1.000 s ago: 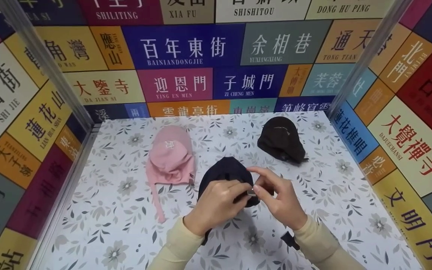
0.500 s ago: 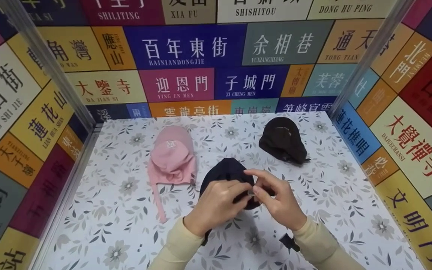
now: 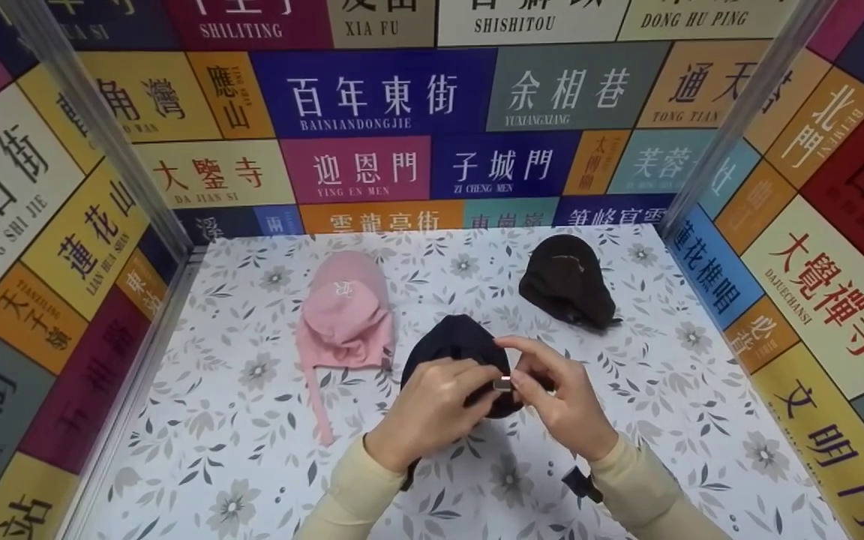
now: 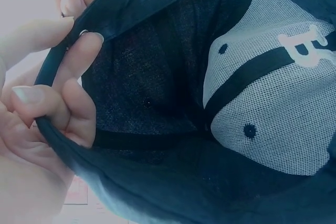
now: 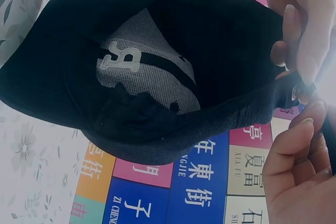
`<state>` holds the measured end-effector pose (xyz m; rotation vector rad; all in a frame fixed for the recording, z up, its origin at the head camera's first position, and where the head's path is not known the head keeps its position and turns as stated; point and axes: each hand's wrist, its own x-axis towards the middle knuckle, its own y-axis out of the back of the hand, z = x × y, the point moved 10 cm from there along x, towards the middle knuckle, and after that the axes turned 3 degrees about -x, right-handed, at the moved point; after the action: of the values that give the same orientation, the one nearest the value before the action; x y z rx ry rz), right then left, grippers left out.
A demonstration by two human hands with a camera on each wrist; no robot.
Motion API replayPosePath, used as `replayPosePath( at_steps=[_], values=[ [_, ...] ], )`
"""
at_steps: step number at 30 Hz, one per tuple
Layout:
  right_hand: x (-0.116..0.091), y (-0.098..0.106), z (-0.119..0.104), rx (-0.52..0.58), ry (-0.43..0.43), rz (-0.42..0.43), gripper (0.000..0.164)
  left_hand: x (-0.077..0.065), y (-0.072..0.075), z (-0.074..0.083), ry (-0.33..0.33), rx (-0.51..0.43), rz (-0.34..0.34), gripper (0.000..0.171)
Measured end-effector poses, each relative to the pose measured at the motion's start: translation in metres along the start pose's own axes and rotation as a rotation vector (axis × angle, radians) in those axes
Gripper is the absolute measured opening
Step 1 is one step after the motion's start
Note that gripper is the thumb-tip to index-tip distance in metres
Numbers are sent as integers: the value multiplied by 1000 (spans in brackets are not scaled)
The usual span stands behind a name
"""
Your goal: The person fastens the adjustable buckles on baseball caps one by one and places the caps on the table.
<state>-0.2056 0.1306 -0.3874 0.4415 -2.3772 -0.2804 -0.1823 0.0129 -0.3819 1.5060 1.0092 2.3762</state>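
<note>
Backing the scene: walls in coloured sign panels, lots of lettering. Below that, table, floral print, pale.

Pink cap lies left of centre, strap trailing toward the person. Navy cap is the one being worked: held up over the near-middle of the table, between and ahead of the hands, inside visible in both wrist views, pale mesh lining plus a letter patch. Brown cap lies farther back, right side, apart from the others.

Left hand: fingers curled round the navy cap's rim, some of them inside it, little gap left. Right hand: thumb and fingers nearly closed, pinching at the strap; index reaches out to the cap's side. Exact contact partly hidden.

Strap is a narrow dark strip at the right edge of the right wrist view. Smallest: buckle, shiny, right between the two sets of fingertips.

Step looks like fiddly strap-and-buckle work. To do it well: left should brace the rim close to the buckle so soft fabric doesn't give; right should pinch strap near its end, flat, untwisted, lined up with the buckle, and move it in small pulls. Fingertips out of the metal's way. Likely slip: strap folding or buckle tilting under thumb.
</note>
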Motion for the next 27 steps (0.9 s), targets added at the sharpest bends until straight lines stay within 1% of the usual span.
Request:
replayPosePath(
  at_steps=[3, 6, 10, 15, 21, 27],
  values=[
    [-1, 1, -1, -8, 9, 6, 46, 0, -1, 0, 1, -7, -10, 14],
    [-2, 3, -1, -15, 15, 13, 44, -1, 0, 0, 4, -14, -5, 15],
    [-3, 4, 0, -11, 10, 17, 44, -3, 0, -1, 2, -17, 7, 17],
    [-4, 5, 1, 3, 0, 11, 46, -2, 0, -1, 5, -27, 4, 15],
    [-5, 5, 3, 0, -5, 8, 40, -2, 0, -1, -4, -28, 11, 15],
    [-7, 6, 7, -5, -47, 5, 34, -1, -1, -1, -5, -14, 8, 15]
  ],
)
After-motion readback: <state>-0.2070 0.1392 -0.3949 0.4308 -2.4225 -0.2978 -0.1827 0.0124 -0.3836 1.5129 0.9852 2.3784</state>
